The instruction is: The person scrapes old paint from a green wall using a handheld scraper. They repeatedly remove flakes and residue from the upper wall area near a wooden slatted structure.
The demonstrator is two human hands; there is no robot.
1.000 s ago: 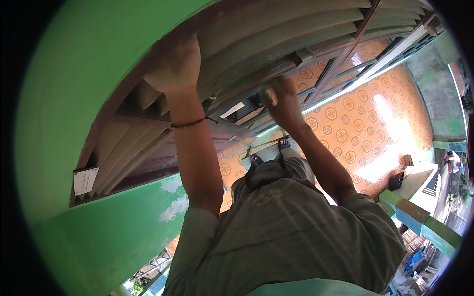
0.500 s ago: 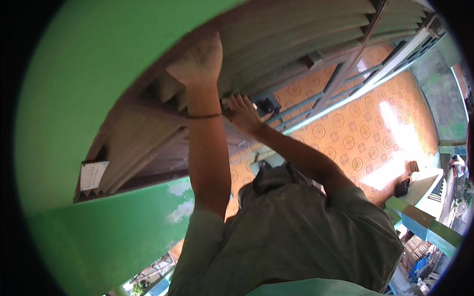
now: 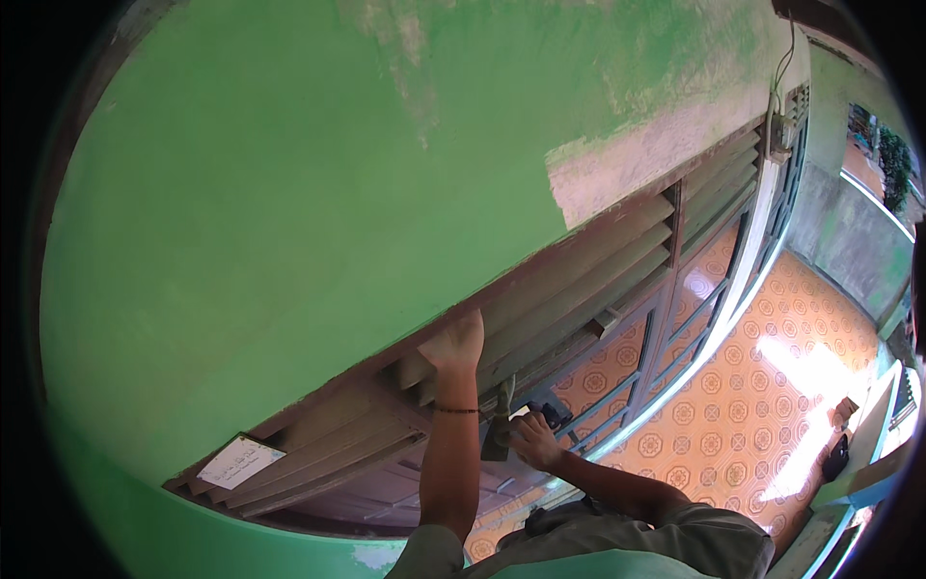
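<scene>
— Where is the left hand?
— Up at the slats, its wrist against the dark frame below the green wall. A thin bracelet rings that forearm.
— And its fingers?
— Out of sight behind the frame's edge, so I cannot tell whether they are apart, together or clamped on something.
— What about the right hand?
— Lower down and to the right of the left forearm, just beside a flat tool. The fingers are bent and close together at the tool's right edge. Whether they clamp it, I cannot tell.
— How does the tool stand?
— Handle up, wide end down, between the left forearm and the right hand, in front of the window's lower part.
— Anything else close by?
— A black object just beyond the right hand, and a small block farther right under the slats. On the left, a white card sits at the frame's end. Patterned orange tiles lie on the right.
</scene>
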